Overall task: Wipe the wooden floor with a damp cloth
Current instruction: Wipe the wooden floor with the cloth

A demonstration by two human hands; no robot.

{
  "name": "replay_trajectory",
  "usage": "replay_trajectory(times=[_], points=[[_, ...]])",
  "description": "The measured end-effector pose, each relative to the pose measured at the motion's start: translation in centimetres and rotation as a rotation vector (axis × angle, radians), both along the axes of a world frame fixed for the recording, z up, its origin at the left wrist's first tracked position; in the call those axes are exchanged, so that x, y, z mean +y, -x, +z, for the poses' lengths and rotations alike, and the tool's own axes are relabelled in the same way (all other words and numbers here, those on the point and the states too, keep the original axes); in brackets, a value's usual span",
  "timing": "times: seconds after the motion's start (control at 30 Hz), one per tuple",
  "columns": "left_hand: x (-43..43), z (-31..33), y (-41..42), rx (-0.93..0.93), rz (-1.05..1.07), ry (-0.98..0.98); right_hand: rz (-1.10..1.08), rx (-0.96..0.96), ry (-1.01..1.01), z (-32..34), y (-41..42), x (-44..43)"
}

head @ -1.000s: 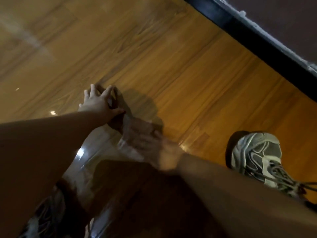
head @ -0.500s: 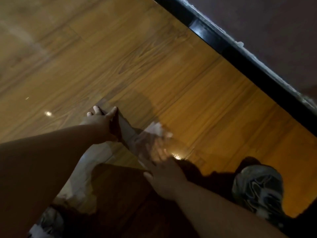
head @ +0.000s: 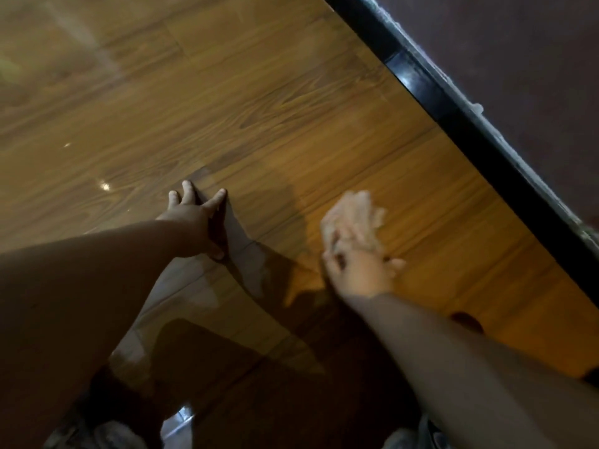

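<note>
The wooden floor [head: 275,102] fills most of the head view, its planks running diagonally. A pale crumpled cloth [head: 359,212] lies on it right of centre, blurred by motion. My right hand [head: 359,270] presses on the cloth's near side, fingers reaching forward over it; blur hides their exact lie. My left hand [head: 194,218] rests flat on the floor to the left, fingers spread, about a hand's width from the cloth.
A black skirting board [head: 453,115] runs diagonally along the floor's right edge below a dark wall [head: 534,59]. A glossy wet patch [head: 201,286] shines near my left wrist. Parts of my shoes show at the bottom edge [head: 405,439] and at the lower left [head: 97,432].
My right hand has slid the cloth to the right, away from my left hand and toward the skirting board. The left hand stays planted. The view has shifted, so the right shoe has dropped almost out of frame.
</note>
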State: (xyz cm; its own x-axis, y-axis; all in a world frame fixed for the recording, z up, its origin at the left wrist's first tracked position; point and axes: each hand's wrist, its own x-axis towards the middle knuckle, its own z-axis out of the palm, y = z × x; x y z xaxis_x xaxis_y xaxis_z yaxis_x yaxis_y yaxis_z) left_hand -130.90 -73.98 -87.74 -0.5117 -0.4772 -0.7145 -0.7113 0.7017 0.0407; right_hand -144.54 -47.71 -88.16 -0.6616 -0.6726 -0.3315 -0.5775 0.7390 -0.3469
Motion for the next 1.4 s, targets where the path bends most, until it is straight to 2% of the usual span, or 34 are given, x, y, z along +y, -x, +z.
replay_trajectory(times=[0.1,0.2,0.27,0.33,0.4,0.5,0.57,0.6,0.7,0.77,0.8,0.87,0.93,1.03,1.07,1.1,1.17,1.23,1.3,1.4], points=[[0.5,0.4,0.0,-0.003,0.067,-0.006,0.336,-0.17,0.12,-0.6,-3.0,-2.1],[1.1,0.6,-0.4,-0.03,0.078,0.011,0.409,0.018,0.227,-1.1,3.2,-3.4],[1.9,1.0,-0.6,-0.016,0.102,0.001,0.199,0.183,0.082,-1.4,8.4,-2.9],[2.0,0.9,-0.5,-0.04,0.103,-0.031,-0.139,0.134,-0.193,-2.3,13.4,-2.5],[1.4,0.9,-0.1,-0.084,0.076,-0.017,-0.248,0.062,-0.311,-3.1,15.4,-2.7],[1.0,0.6,0.5,-0.099,0.055,-0.029,-0.002,0.25,-0.365,-3.5,11.0,-4.9],[1.5,0.1,0.7,-0.099,0.045,-0.029,0.193,0.295,-0.242,-3.6,4.5,-6.0],[0.8,0.3,0.6,-0.097,0.074,-0.02,0.322,0.254,-0.144,-3.4,1.3,-7.7],[0.5,0.0,0.0,-0.064,0.109,-0.017,0.562,-0.075,0.059,-2.9,-4.0,-9.5],[0.7,0.1,-0.5,-0.036,0.124,-0.011,0.736,-0.091,0.044,-3.0,-2.8,-9.6],[0.3,-0.1,-0.6,-0.048,0.108,-0.002,0.73,-0.072,0.041,-3.7,-1.4,-9.8],[0.5,0.2,-0.9,-0.037,0.083,0.029,0.634,0.138,-0.046,-4.6,2.7,-9.5],[0.0,0.6,-0.4,-0.03,0.032,0.074,0.352,0.295,-0.169,-4.8,8.5,-10.0],[-1.0,1.0,0.0,0.108,0.097,0.165,-0.183,0.122,-0.24,-3.2,15.4,-11.1],[-0.9,0.9,0.0,0.146,0.148,0.187,-0.278,0.076,-0.257,-2.5,15.8,-11.4],[-1.9,0.8,-0.6,0.158,0.22,0.203,-0.271,0.065,-0.263,-2.5,14.8,-13.3],[-2.1,0.5,-0.6,0.118,0.314,0.118,-0.077,0.172,-0.235,-2.7,10.0,-14.2],[-3.3,0.0,-0.8,0.093,0.33,0.057,0.195,0.213,-0.092,-3.0,3.3,-16.1],[-4.1,-0.2,-1.2,0.115,0.312,0.057,0.498,0.088,0.03,-3.4,-2.0,-17.9],[-4.6,-0.6,-2.3,0.151,0.327,0.073,0.802,-0.147,0.044,-3.3,-4.5,-19.6]])
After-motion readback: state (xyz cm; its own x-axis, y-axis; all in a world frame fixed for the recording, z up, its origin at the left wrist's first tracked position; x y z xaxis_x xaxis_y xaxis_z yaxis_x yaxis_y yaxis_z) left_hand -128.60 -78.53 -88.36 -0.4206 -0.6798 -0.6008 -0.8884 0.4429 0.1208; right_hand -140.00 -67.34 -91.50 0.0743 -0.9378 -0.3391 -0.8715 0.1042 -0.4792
